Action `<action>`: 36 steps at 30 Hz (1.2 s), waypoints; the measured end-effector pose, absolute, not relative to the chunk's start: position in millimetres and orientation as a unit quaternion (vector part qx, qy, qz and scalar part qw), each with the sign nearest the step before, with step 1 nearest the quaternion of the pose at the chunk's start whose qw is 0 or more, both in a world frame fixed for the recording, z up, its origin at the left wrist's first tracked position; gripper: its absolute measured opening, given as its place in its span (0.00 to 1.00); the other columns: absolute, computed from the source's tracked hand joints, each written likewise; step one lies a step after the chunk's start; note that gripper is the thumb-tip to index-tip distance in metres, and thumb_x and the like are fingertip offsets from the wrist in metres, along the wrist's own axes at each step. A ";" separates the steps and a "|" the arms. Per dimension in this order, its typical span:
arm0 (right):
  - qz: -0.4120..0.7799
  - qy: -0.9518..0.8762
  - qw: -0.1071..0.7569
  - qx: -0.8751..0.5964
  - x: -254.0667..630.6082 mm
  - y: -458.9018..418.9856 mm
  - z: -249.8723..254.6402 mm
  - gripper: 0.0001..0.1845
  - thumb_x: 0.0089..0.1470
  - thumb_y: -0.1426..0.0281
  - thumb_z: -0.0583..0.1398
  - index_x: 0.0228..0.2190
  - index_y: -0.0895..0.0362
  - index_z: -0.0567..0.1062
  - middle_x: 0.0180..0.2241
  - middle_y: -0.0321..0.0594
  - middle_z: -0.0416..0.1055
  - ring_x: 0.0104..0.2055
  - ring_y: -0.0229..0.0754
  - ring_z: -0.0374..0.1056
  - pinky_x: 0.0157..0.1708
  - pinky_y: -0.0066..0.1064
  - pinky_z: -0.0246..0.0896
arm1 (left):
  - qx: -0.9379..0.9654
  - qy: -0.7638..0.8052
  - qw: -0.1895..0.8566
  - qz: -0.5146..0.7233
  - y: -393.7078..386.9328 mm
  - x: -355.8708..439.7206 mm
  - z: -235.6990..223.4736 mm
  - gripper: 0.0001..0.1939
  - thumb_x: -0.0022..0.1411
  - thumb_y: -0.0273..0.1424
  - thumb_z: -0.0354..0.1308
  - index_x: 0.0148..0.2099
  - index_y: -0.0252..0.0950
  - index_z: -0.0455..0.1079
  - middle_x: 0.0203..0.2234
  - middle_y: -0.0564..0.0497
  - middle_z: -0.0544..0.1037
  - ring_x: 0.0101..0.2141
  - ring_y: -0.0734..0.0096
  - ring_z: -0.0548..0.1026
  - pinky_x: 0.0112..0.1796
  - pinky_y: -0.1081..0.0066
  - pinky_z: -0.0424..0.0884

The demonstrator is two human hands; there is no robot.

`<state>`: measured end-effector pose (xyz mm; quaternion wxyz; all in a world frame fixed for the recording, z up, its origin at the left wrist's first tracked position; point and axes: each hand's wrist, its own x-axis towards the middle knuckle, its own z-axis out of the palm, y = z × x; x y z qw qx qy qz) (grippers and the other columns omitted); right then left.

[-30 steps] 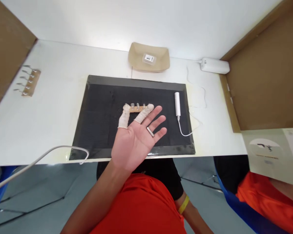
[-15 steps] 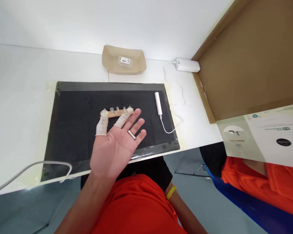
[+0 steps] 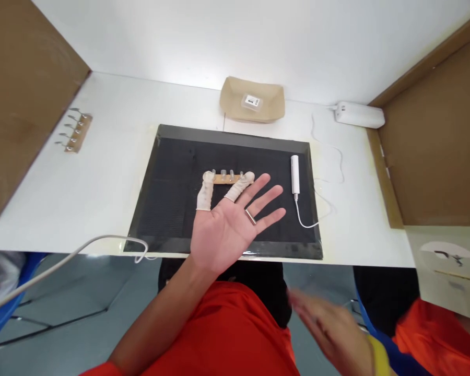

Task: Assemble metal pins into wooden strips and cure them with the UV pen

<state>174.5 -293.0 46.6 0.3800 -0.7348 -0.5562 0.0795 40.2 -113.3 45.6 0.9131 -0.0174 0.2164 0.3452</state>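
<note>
My left hand is palm up over the black mat, pale cots on its thumb and index finger and a metal ring on another finger. Thumb and index tips grip the two ends of a short wooden strip. Several small clear pieces stand along the strip; their exact kind is hard to make out. My right hand, blurred by motion, is in front of the table at the lower right. Its fingers look stretched out, with nothing visible in them. A yellow band circles that wrist.
A white stick-shaped device with a cable lies on the mat's right side. Behind the mat is a cardboard tray with a clear labelled box. A wooden strip with metal pieces lies far left. A white power bank-like block sits back right. A grey cable crosses front left.
My right hand has risen into view from low beside my lap. The left hand keeps its grip on the strip. The view swung right, then back left.
</note>
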 end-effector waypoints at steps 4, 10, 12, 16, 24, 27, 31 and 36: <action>0.073 -0.587 0.381 -0.711 164.0 -261.6 43.3 0.15 0.63 0.66 0.62 0.52 0.50 0.78 0.40 0.43 0.77 0.40 0.45 0.75 0.38 0.38 0.75 | -0.009 0.214 0.911 0.352 -117.4 37.7 44.1 0.38 0.77 0.56 0.35 0.68 0.32 0.66 0.62 0.38 0.75 0.61 0.47 0.75 0.52 0.57 0.77; 0.096 -0.607 0.375 -0.694 128.8 -191.2 27.0 0.13 0.66 0.72 0.60 0.52 0.56 0.75 0.43 0.45 0.79 0.43 0.43 0.74 0.42 0.37 0.74 | 0.021 0.194 0.902 0.386 -111.3 29.4 34.1 0.40 0.76 0.57 0.32 0.63 0.31 0.69 0.67 0.42 0.71 0.69 0.55 0.65 0.53 0.67 0.76; 0.156 -0.591 0.382 -0.693 124.1 -179.4 23.4 0.10 0.66 0.73 0.60 0.47 0.55 0.77 0.42 0.42 0.79 0.41 0.41 0.74 0.40 0.33 0.73 | 0.037 0.198 0.896 0.395 -106.2 26.4 25.3 0.39 0.76 0.59 0.32 0.60 0.35 0.71 0.67 0.45 0.70 0.70 0.55 0.63 0.56 0.64 0.75; 0.304 -0.517 0.420 -0.681 124.5 -165.1 20.9 0.08 0.64 0.74 0.61 0.42 0.53 0.79 0.40 0.37 0.78 0.38 0.38 0.74 0.38 0.29 0.72 | 0.093 0.216 0.879 0.414 -96.7 23.1 9.7 0.36 0.73 0.62 0.35 0.55 0.43 0.73 0.65 0.52 0.72 0.71 0.55 0.61 0.61 0.55 0.72; 0.397 -0.376 0.529 -0.649 137.3 -144.7 16.6 0.02 0.59 0.70 0.67 0.33 0.51 0.83 0.33 0.32 0.76 0.25 0.31 0.73 0.25 0.24 0.71 | 0.343 0.302 0.776 0.435 -82.7 9.1 6.6 0.31 0.75 0.59 0.35 0.57 0.49 0.72 0.65 0.55 0.73 0.67 0.54 0.69 0.61 0.52 0.73; 0.361 -0.355 0.560 -0.656 150.2 -145.4 11.4 0.02 0.57 0.71 0.69 0.32 0.52 0.82 0.30 0.30 0.74 0.20 0.28 0.69 0.20 0.22 0.66 | 0.476 0.388 0.602 0.510 -71.7 -9.7 -1.4 0.21 0.76 0.52 0.50 0.57 0.47 0.74 0.57 0.52 0.79 0.55 0.58 0.79 0.60 0.56 0.72; 0.401 -0.302 0.547 -0.670 168.8 -145.8 3.3 0.05 0.58 0.67 0.70 0.32 0.54 0.81 0.23 0.32 0.78 0.17 0.32 0.70 0.14 0.21 0.65 | 0.689 0.497 0.409 0.335 -47.1 -39.2 -11.6 0.17 0.73 0.43 0.60 0.58 0.40 0.74 0.55 0.45 0.79 0.55 0.60 0.77 0.59 0.60 0.70; 0.505 -0.271 0.499 -0.650 180.8 -136.9 0.9 0.10 0.53 0.65 0.73 0.32 0.56 0.79 0.34 0.42 0.85 0.18 0.36 0.73 0.12 0.23 0.67 | 0.860 0.412 0.286 0.095 -22.4 -51.1 -12.4 0.27 0.69 0.45 0.65 0.64 0.42 0.67 0.68 0.42 0.68 0.69 0.48 0.61 0.67 0.46 0.53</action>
